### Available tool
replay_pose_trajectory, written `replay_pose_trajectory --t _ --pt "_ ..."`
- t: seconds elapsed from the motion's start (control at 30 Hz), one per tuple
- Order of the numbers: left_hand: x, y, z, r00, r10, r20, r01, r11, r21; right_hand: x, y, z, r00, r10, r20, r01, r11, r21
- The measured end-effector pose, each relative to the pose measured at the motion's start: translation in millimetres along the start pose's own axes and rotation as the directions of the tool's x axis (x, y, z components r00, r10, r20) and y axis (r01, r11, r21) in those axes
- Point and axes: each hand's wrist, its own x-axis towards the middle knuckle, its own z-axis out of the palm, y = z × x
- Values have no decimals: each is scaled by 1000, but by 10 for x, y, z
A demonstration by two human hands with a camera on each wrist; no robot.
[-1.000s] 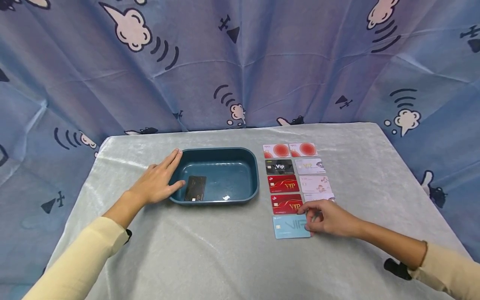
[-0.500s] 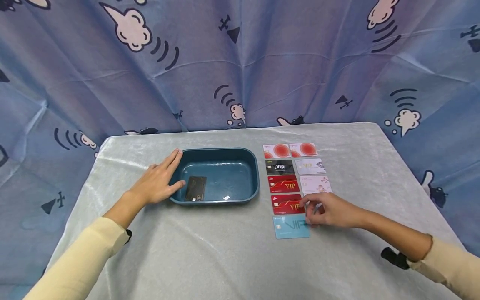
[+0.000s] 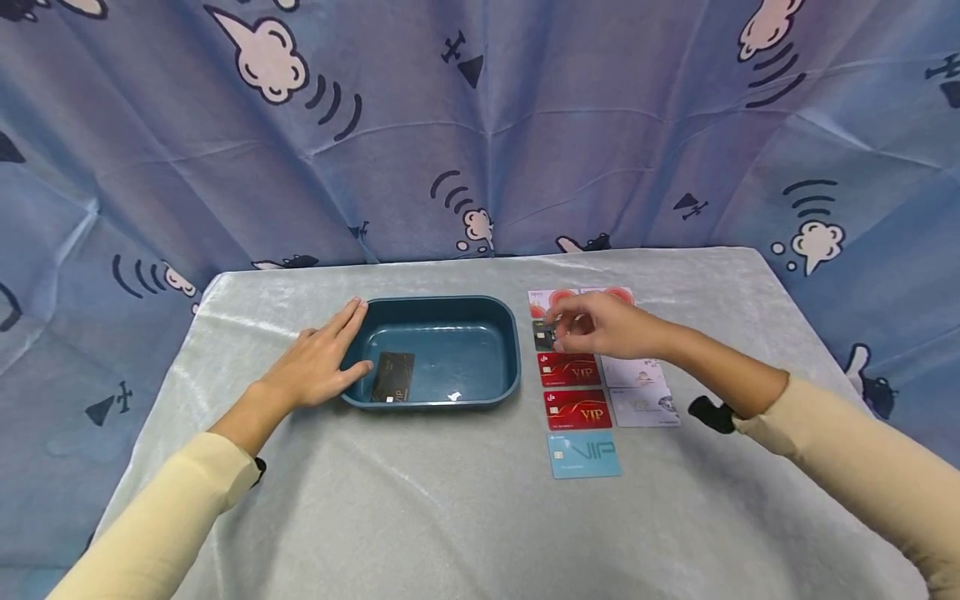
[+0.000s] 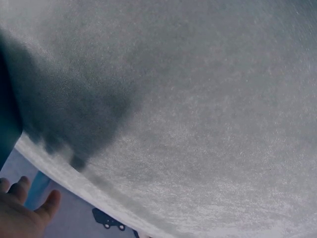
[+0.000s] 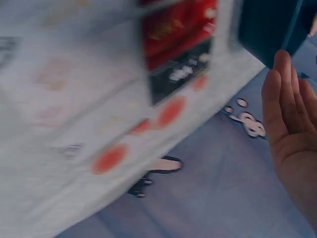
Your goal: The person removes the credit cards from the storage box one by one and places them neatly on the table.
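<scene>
In the head view my left hand (image 3: 318,358) rests with straight fingers on the left rim of a dark teal plastic box (image 3: 504,392). A black VIP card (image 3: 393,377) lies inside it at the front left. My right hand (image 3: 600,327) hovers over the far rows of cards, fingers loosely bent and nothing held. Thumb and index finger overlap the black Vip card (image 3: 542,335). Nearer lie two red VIP cards (image 3: 568,369) and a light blue VIP card (image 3: 583,455). The right wrist view shows the right hand (image 5: 294,114) with its fingers extended.
White and pink cards fill the right column, among them a white VIP card (image 3: 643,407); the hand partly covers others. Two cards with red circles (image 3: 542,300) lie furthest back. A grey velvety cloth (image 3: 420,500) covers the table, and a blue patterned curtain (image 3: 420,133) hangs behind.
My right hand has moved away from beside the light blue card to the far rows, uncovering the white VIP card in the fourth row. The left hand and the box have stayed put.
</scene>
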Motion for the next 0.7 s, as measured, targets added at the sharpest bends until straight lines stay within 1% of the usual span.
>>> replay_pose_trajectory --t 0.2,0.33,0.4,0.57,0.7 --pt "-4 -10 4 1000 -3 -4 3 1000 2 424 -288 -153 999 -37 -22 38 999 31" --pt "3 -11 1 1000 0 -7 0 1000 6 625 -459 -190 999 -32 -31 33 999 22" --pt "8 -16 7 1000 1 -9 -1 1000 8 711 -518 -176 999 -42 -30 43 999 25" --pt "19 -22 17 1000 7 -10 -7 1000 5 917 -591 -82 996 -85 -28 87 993 76" --pt "20 -23 18 1000 7 -8 -7 1000 4 1081 -622 33 996 -87 -18 88 991 102"
